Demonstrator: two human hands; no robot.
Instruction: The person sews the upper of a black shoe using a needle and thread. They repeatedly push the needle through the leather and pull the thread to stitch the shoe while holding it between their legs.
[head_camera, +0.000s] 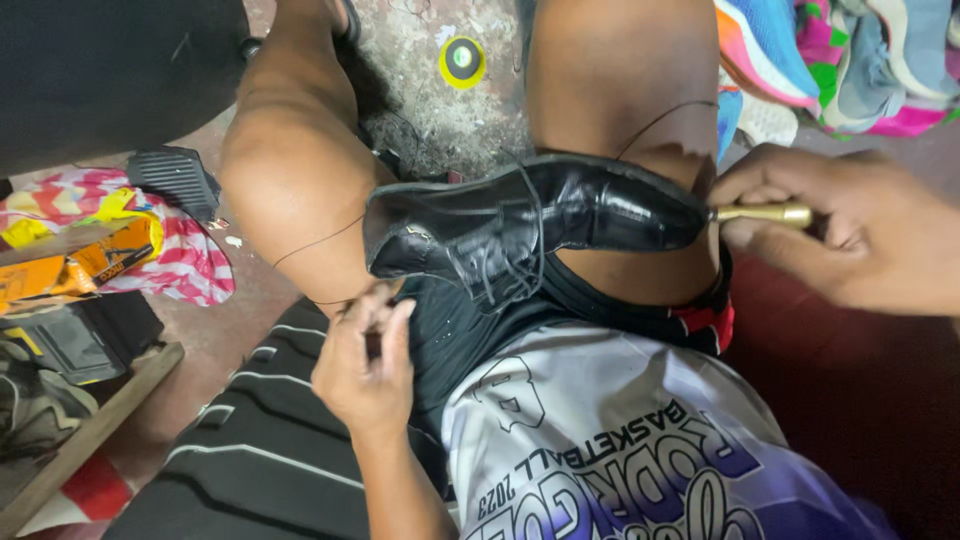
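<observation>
A printed jersey (620, 450) fills the near foreground, worn by the seated person; just above it the left hand (368, 365) is seen, its fingers pinched narrowly together on the end of a thin dark thread (318, 241), which runs up across the left knee (290, 160) toward the shoe; the right hand (850, 225) is closed around a brass-handled awl (765, 213), whose tip is set against the heel end of a black shoe (520, 225).

The shoe is laid sideways across both thighs, toe toward the left knee, heel on the right thigh (610, 90), laces loose and hanging; it is held there by the legs and the pressure of the awl rather than by either hand.

The shoe is judged light but stiff in the sole and heel, with a softer, polished upper that is likely slippery under the fingers; a firm hold would best be taken at the sole edge or around the heel, not on the glossy vamp or the slack laces. The thread is judged thin and easily tangled or cut into skin when pulled hard; it would best be kept taut and short.

On the stained floor (440, 110) a yellow tape roll (461, 60) is seen between the knees; bright cloth (850, 60) is heaped at the upper right.
</observation>
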